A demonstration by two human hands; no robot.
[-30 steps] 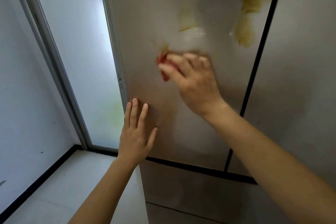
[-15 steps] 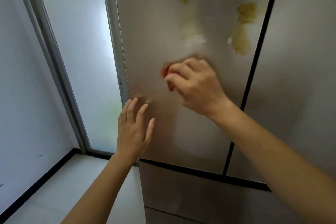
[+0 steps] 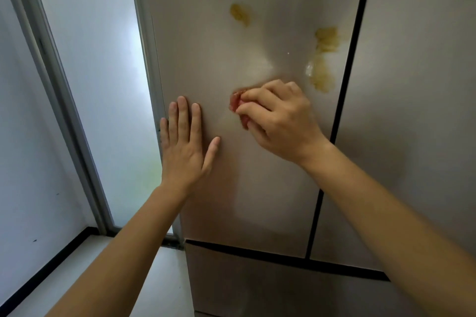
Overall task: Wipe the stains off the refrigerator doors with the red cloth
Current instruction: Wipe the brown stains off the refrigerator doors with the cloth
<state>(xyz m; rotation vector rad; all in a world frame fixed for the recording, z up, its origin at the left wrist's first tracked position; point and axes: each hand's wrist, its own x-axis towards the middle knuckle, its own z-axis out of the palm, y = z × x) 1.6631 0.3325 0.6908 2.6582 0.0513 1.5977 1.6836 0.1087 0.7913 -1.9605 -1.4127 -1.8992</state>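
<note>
The beige left refrigerator door (image 3: 211, 41) fills the middle of the view. My right hand (image 3: 278, 121) presses the bunched red cloth (image 3: 235, 104) against it; only a small edge of cloth shows past my fingers. A small yellow stain (image 3: 240, 14) sits above the cloth. A larger yellow smear (image 3: 323, 59) runs down near the door's right edge, just right of my right hand. A faint pale streak (image 3: 257, 67) lies directly above the cloth. My left hand (image 3: 184, 144) lies flat on the door near its left edge, fingers spread.
The right refrigerator door (image 3: 417, 85) lies beyond a dark vertical gap (image 3: 342, 100). A lower drawer front (image 3: 257, 288) sits beneath a dark horizontal gap. A frosted glass panel (image 3: 98, 85) in a grey frame stands left of the fridge. A white wall (image 3: 28, 152) and pale floor (image 3: 85, 273) lie at the left.
The stain beside the cloth a second ago is gone from the door. My left hand has slid up the door and now lies flat. The stains sit lower in view.
</note>
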